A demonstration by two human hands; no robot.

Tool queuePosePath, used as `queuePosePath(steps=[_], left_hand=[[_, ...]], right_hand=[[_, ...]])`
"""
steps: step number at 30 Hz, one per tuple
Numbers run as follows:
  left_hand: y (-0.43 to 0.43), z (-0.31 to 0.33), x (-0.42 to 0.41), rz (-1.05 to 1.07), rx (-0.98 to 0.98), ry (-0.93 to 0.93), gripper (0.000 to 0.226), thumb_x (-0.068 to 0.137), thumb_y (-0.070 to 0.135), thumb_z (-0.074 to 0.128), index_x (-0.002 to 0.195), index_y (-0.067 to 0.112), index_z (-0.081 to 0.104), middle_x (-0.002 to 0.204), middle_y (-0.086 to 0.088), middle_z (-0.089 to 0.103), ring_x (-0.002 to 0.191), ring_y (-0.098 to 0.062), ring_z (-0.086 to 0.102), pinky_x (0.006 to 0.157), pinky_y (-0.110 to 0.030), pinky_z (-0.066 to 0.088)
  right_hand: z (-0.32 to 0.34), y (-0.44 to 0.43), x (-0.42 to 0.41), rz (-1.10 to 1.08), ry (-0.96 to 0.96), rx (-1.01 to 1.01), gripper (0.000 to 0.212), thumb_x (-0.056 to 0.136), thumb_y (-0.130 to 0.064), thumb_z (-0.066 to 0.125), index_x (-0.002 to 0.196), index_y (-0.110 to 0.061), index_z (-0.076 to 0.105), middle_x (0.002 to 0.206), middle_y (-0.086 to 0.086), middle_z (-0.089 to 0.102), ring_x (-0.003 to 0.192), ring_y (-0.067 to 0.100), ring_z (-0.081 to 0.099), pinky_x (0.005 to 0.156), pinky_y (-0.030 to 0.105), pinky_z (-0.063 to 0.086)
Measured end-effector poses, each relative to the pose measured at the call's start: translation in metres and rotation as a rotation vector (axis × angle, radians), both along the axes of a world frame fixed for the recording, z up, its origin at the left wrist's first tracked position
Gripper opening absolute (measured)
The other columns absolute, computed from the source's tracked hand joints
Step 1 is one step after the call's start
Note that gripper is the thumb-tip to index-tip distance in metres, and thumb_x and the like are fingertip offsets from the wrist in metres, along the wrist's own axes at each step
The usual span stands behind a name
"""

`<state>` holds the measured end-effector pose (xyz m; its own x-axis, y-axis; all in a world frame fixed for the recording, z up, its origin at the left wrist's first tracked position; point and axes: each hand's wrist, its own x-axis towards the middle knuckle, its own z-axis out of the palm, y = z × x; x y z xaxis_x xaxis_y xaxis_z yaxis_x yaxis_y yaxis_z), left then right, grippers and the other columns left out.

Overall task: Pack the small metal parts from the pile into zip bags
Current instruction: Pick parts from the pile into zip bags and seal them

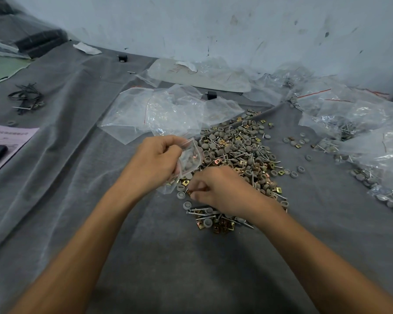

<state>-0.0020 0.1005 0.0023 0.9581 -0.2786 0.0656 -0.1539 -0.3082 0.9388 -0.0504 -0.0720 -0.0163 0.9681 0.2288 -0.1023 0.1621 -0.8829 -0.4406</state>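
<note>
So mid-fill here: left hand [156, 158] pinches a small zip bag [189, 160] with some parts in it right over the pile [238, 155], right hand [222, 189] curled on a brass clip, next is dropping it in.

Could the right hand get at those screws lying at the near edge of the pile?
Probably yes. The right hand is already low over the pile, and the loose screws lie uncovered just beside it. The left hand, holding the zip bag, is off to the other side.
</note>
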Motion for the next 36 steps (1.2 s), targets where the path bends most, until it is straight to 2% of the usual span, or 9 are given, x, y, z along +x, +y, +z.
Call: queuePosePath(steps=[4, 9, 12, 16, 20, 27, 32, 34, 36], left_hand=[[0.002, 0.001, 0.0, 0.0, -0.005, 0.001, 0.035, 0.097, 0.005, 0.044, 0.106, 0.025, 0.072, 0.047, 0.001, 0.057, 0.039, -0.006, 0.045, 0.039, -0.016, 0.036], [0.003, 0.004, 0.0, 0.012, -0.01, 0.016, 0.036, 0.097, 0.004, 0.042, 0.109, 0.022, 0.071, 0.047, 0.002, 0.056, 0.039, -0.007, 0.044, 0.038, -0.015, 0.036], [0.003, 0.004, 0.0, 0.012, -0.003, 0.019, 0.037, 0.097, 0.003, 0.042, 0.112, 0.019, 0.071, 0.048, 0.002, 0.056, 0.039, -0.007, 0.043, 0.038, -0.015, 0.035], [0.001, 0.004, 0.0, -0.005, 0.005, 0.023, 0.037, 0.096, 0.002, 0.042, 0.113, 0.018, 0.071, 0.047, 0.003, 0.057, 0.038, -0.007, 0.044, 0.038, -0.016, 0.035], [0.0, 0.002, 0.001, -0.021, 0.007, 0.015, 0.033, 0.096, 0.004, 0.044, 0.107, 0.022, 0.07, 0.05, 0.0, 0.059, 0.039, -0.007, 0.046, 0.038, -0.017, 0.036], [0.011, 0.0, 0.008, 0.009, -0.066, 0.021, 0.035, 0.096, 0.006, 0.042, 0.102, 0.023, 0.073, 0.049, 0.001, 0.056, 0.039, -0.009, 0.043, 0.036, -0.019, 0.035], [0.021, 0.006, 0.02, 0.109, -0.332, 0.249, 0.034, 0.092, 0.007, 0.045, 0.094, 0.016, 0.078, 0.051, 0.005, 0.046, 0.038, -0.007, 0.035, 0.033, -0.017, 0.026], [0.028, 0.01, 0.024, 0.007, -0.512, 0.393, 0.03, 0.089, 0.008, 0.045, 0.094, 0.017, 0.074, 0.051, 0.01, 0.041, 0.038, -0.004, 0.029, 0.032, -0.016, 0.021], [0.04, 0.014, 0.028, -0.215, -0.792, 0.559, 0.019, 0.083, 0.008, 0.054, 0.096, 0.02, 0.062, 0.047, 0.012, 0.034, 0.04, -0.003, 0.023, 0.033, -0.014, 0.017]], right_hand=[[-0.006, 0.001, 0.003, 0.017, 0.034, -0.014, 0.017, 0.092, -0.024, 0.074, 0.109, -0.023, 0.071, 0.096, -0.008, 0.071, 0.083, 0.009, 0.059, 0.073, 0.025, 0.042], [0.008, -0.011, 0.003, -0.02, 0.008, -0.005, 0.009, 0.1, -0.03, 0.063, 0.098, -0.024, 0.07, 0.087, -0.014, 0.064, 0.08, 0.004, 0.059, 0.067, 0.026, 0.041], [0.03, -0.024, 0.001, -0.119, -0.089, 0.121, 0.01, 0.098, -0.039, 0.063, 0.093, -0.031, 0.067, 0.088, -0.016, 0.066, 0.079, 0.0, 0.061, 0.065, 0.022, 0.048], [0.056, -0.024, 0.001, -0.138, -0.3, 0.334, 0.01, 0.093, -0.04, 0.072, 0.088, -0.031, 0.07, 0.083, -0.011, 0.071, 0.079, 0.006, 0.066, 0.073, 0.032, 0.058], [0.058, -0.009, 0.004, -0.086, -0.296, 0.372, 0.012, 0.087, -0.04, 0.079, 0.084, -0.031, 0.071, 0.079, -0.016, 0.071, 0.07, 0.0, 0.064, 0.061, 0.018, 0.052], [0.048, -0.021, 0.002, -0.109, -0.262, 0.345, 0.005, 0.093, -0.035, 0.072, 0.093, -0.03, 0.073, 0.084, -0.014, 0.071, 0.081, 0.002, 0.067, 0.074, 0.026, 0.057], [0.03, -0.024, -0.006, -0.025, -0.058, 0.187, 0.004, 0.095, -0.034, 0.069, 0.098, -0.032, 0.071, 0.087, -0.018, 0.069, 0.083, -0.007, 0.063, 0.071, 0.017, 0.049], [0.023, -0.023, -0.009, 0.003, -0.01, 0.155, 0.005, 0.096, -0.034, 0.068, 0.1, -0.032, 0.072, 0.088, -0.019, 0.068, 0.085, -0.008, 0.061, 0.071, 0.016, 0.046], [0.018, -0.023, -0.011, 0.007, 0.016, 0.154, 0.007, 0.096, -0.033, 0.067, 0.102, -0.031, 0.072, 0.088, -0.019, 0.067, 0.085, -0.009, 0.06, 0.071, 0.015, 0.044]])
